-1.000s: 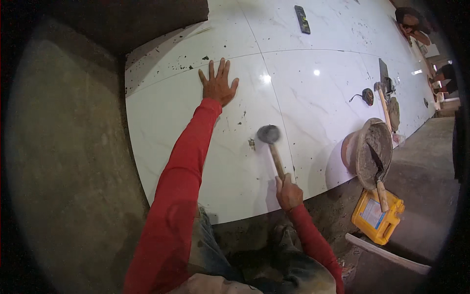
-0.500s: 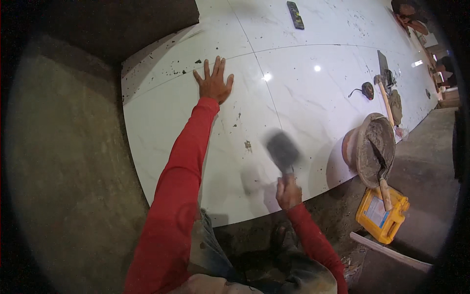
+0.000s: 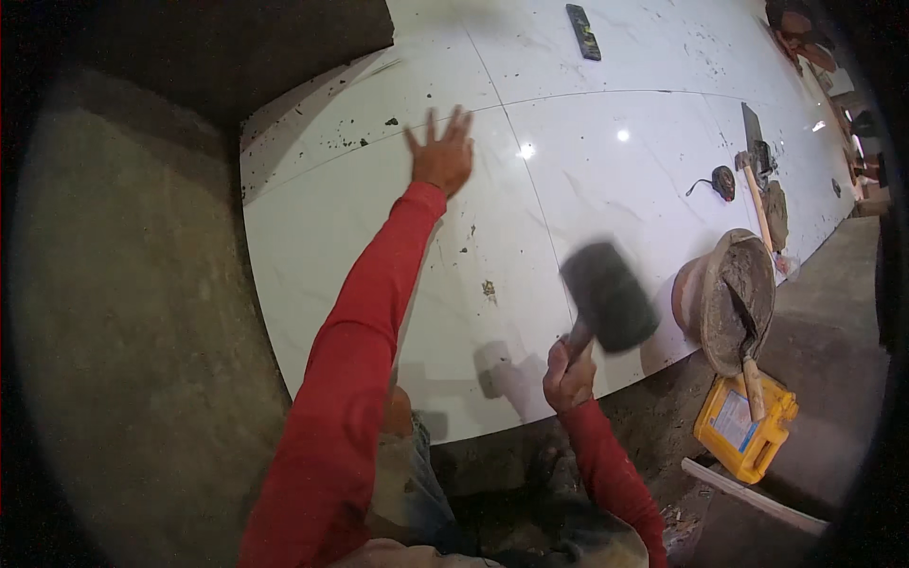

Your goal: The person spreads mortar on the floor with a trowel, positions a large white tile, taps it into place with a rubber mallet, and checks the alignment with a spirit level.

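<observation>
My right hand (image 3: 571, 376) grips the handle of a black rubber mallet (image 3: 609, 295), its head raised over the glossy white tiles and a little blurred. Ahead and to the left, my left hand (image 3: 442, 151) has its fingers spread, over the tile (image 3: 360, 256) close to a joint line; whether the palm touches cannot be made out. Dark crumbs of mortar (image 3: 392, 121) are scattered beside that hand. A smear of mortar (image 3: 489, 290) marks the tile between my two hands.
At right stands a bucket (image 3: 694, 289) of mortar with a trowel (image 3: 753, 386) in it, beside a yellow jerrycan (image 3: 745, 426). Beyond lie a hammer (image 3: 757, 204), a tape measure (image 3: 722, 182) and a flat trowel (image 3: 755, 133). A small level (image 3: 583, 32) rests far off. Another person (image 3: 805, 38) is at far right.
The mallet has risen and swung to the right in my right hand. My left hand has moved slightly right, its fingers still spread. The whole view has shifted a little.
</observation>
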The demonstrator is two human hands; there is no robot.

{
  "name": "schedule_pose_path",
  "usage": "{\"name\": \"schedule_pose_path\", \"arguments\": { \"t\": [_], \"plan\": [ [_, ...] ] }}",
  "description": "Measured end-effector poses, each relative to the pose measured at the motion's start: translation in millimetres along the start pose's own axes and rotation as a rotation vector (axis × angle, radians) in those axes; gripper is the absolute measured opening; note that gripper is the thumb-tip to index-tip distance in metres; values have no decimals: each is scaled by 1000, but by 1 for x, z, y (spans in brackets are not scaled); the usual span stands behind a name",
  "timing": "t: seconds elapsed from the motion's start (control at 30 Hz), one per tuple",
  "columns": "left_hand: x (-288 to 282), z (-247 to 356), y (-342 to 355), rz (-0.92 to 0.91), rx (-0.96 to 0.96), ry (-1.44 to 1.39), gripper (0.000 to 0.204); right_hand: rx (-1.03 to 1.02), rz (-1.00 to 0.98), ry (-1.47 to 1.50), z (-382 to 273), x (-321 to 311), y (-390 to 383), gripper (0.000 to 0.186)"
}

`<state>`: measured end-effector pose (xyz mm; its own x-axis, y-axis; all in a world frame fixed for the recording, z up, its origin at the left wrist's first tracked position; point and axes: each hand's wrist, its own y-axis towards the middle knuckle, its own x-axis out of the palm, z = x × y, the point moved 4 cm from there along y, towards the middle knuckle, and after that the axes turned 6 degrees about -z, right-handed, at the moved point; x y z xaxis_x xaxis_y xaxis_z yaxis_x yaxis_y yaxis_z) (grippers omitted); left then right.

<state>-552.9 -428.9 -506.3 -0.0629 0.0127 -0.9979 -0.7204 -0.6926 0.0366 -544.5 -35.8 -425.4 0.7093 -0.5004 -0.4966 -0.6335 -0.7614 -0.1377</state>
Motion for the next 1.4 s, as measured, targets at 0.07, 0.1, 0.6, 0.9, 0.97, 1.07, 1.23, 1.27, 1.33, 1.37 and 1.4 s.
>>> {"name": "schedule_pose_path", "arguments": {
  "t": [0.07, 0.1, 0.6, 0.9, 0.97, 1.07, 1.23, 1.27, 1.33, 1.37, 1.4],
  "plan": [
    [2, 14, 13, 49, 150, -65, 59, 192, -229, -414, 47, 14, -15, 26],
    [-2, 15, 14, 44, 184, -59, 59, 345, -422, -553, 51, 19, -19, 29],
    [4, 33, 29, 70, 109, 13, 64, -204, -141, -279, 48, 6, -37, 30],
    [24, 67, 19, 119, 303, -13, 64, 34, -299, -357, 49, 7, -57, 34],
    [22, 88, -1, 110, 398, -51, 65, 161, -301, -379, 25, -8, -64, 31],
    [11, 87, -2, 147, 420, -11, 69, -152, -110, -178, -2, -23, -68, 29],
    [15, 76, 27, 160, 299, -68, 67, 319, -440, -327, 37, 1, -68, 36],
    [18, 76, 22, 146, 312, -71, 67, 336, -439, -318, 29, 1, -75, 36],
    [14, 64, 17, 129, 204, -85, 69, -140, -225, -87, -9, -10, -79, 43],
    [14, 75, 10, 160, 216, -49, 69, -163, -261, -98, 6, -14, -80, 43],
    [21, 86, -13, 141, 236, -58, 69, -136, -252, -95, 24, -16, -84, 43]
  ]
}}
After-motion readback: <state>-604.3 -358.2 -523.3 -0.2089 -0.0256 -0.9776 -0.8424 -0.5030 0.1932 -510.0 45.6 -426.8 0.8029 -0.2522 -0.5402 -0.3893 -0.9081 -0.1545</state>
